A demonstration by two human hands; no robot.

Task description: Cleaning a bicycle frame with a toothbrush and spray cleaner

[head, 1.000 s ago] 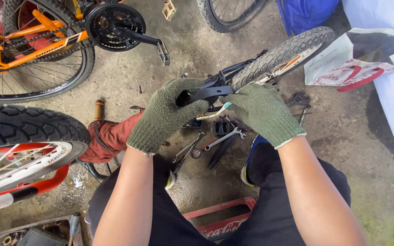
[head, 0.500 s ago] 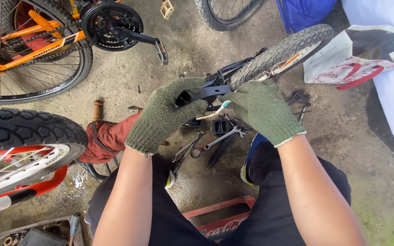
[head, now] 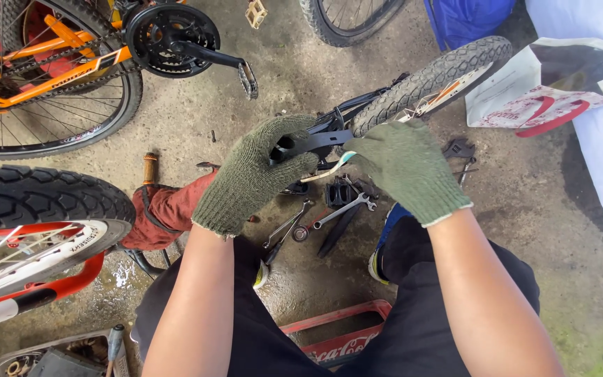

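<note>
The left hand, in a green knit glove, is curled shut around a black bicycle frame part, and the right hand, gloved alike, closes on the same part from the other side, beside a thin white strip that juts from under its fingers. That black part runs up to a small knobby-tyred wheel held above the wet concrete floor. Below the hands several wrenches lie on the ground, with a red rag to the left, near a large black tyre and an orange bicycle.
</note>
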